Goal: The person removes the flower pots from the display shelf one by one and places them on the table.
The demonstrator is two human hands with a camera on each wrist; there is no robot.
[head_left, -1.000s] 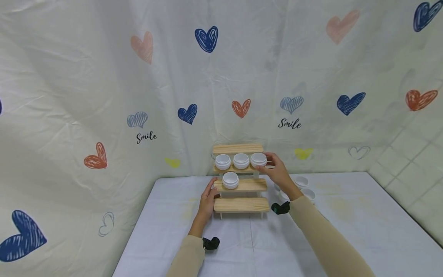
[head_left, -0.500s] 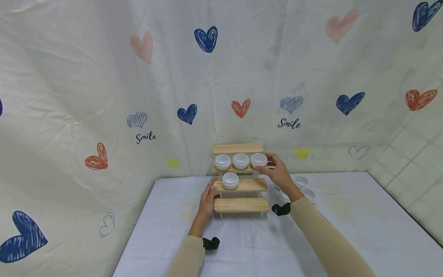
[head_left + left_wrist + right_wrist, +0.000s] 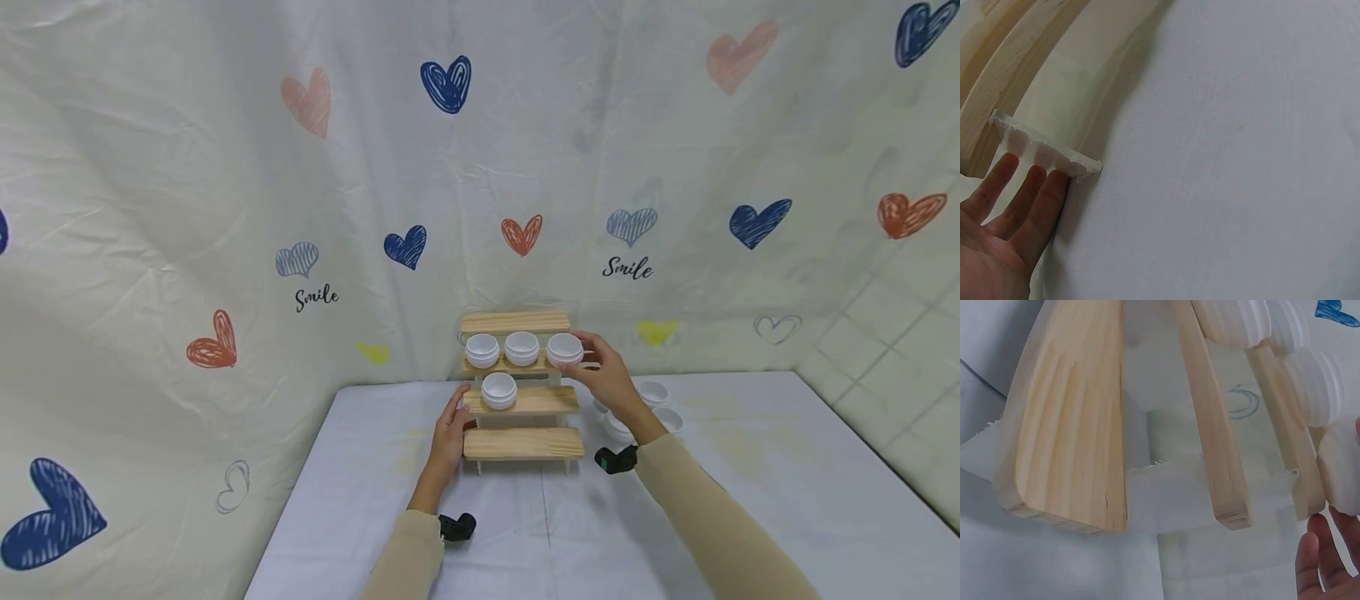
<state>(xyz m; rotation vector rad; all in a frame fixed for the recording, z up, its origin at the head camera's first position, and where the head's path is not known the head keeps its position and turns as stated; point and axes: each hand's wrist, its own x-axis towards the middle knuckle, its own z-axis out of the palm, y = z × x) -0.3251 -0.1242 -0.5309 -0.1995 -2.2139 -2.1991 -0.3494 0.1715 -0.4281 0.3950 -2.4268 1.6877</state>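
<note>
At the second-highest tier (image 3: 502,367) of the wooden stand (image 3: 522,445), my right hand (image 3: 609,381) pinched the rightmost white bowl (image 3: 564,348); my left hand (image 3: 448,438), fingers straight, touched the stand's side. My right forearm (image 3: 642,422) partly hid bowls (image 3: 667,420) on the table (image 3: 757,500).

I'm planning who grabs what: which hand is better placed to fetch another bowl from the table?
Right hand, probably, once it frees the end bowl: the loose bowls sit beside its forearm. The left hand touches the left side of the stand, farther from them.
</note>
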